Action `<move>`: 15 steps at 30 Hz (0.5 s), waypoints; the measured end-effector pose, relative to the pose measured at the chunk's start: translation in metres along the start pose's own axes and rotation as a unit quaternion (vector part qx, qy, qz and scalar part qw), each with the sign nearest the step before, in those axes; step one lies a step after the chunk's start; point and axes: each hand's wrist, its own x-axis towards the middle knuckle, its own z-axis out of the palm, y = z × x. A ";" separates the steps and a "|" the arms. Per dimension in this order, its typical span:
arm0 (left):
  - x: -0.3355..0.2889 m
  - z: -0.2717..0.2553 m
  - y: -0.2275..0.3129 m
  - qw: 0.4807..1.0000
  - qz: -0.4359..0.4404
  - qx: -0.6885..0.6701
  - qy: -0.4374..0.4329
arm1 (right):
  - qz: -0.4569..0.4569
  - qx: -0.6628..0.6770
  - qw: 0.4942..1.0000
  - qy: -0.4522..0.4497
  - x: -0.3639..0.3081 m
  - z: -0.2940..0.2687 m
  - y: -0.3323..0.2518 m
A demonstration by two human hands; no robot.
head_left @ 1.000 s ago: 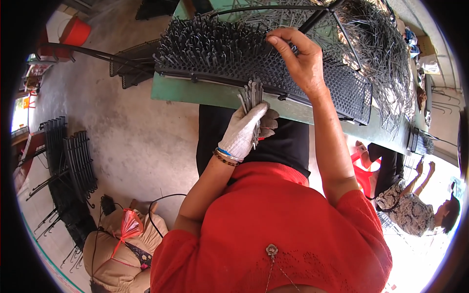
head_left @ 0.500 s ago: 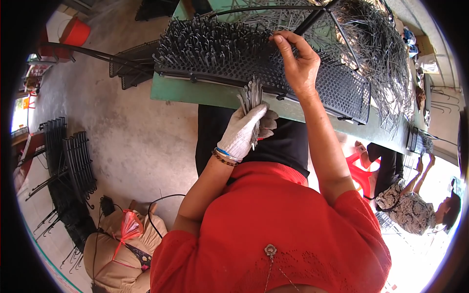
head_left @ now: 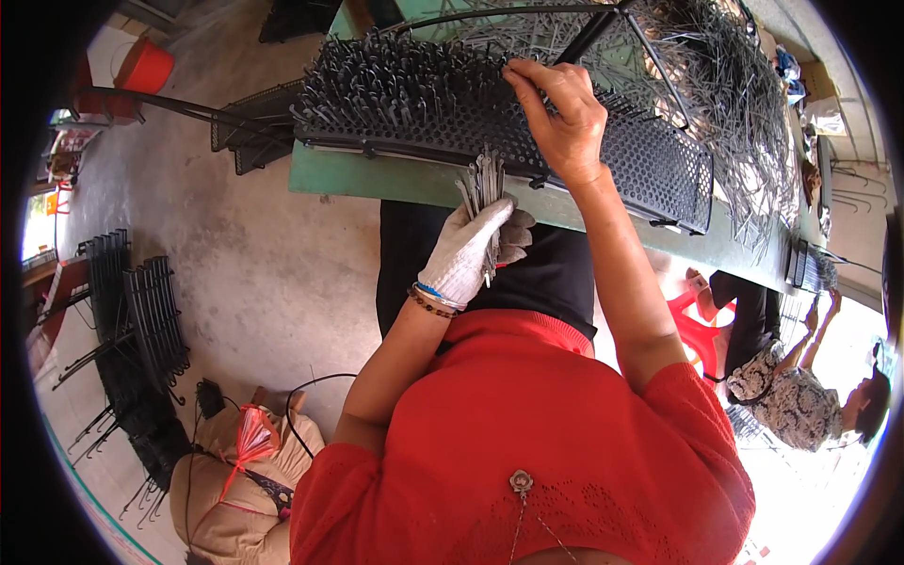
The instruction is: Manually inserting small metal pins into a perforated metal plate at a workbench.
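Observation:
My left hand (head_left: 463,252), in a white knitted glove with grey on the fingers, is closed around a bundle of thin grey metal rods (head_left: 485,181). The bundle stands upright just in front of the table edge. Thumb and forefinger pressed together, my bare right hand (head_left: 570,122) is over a black perforated metal panel (head_left: 654,174). Anything in that pinch is too small to make out. Many dark, bent-topped rods (head_left: 395,80) stand packed in the panel's holes left of my right hand; the holes at the right end show bare.
The panel lies on a green table (head_left: 325,174), with a loose heap of thin rods (head_left: 730,122) behind it. A curved black bar (head_left: 499,13) arches over the panel. Black racks (head_left: 155,315) stand at left, beige sacks (head_left: 221,504) below. Another person (head_left: 796,395) works at far right.
My right hand has shifted a little to the left along the panel, toward the standing rods, still in a pinch. The left hand with its bundle has hardly moved.

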 end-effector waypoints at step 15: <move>-0.001 0.001 0.004 0.999 -0.007 0.027 0.027 | 0.004 -0.015 0.998 -0.052 -0.009 -0.002 0.002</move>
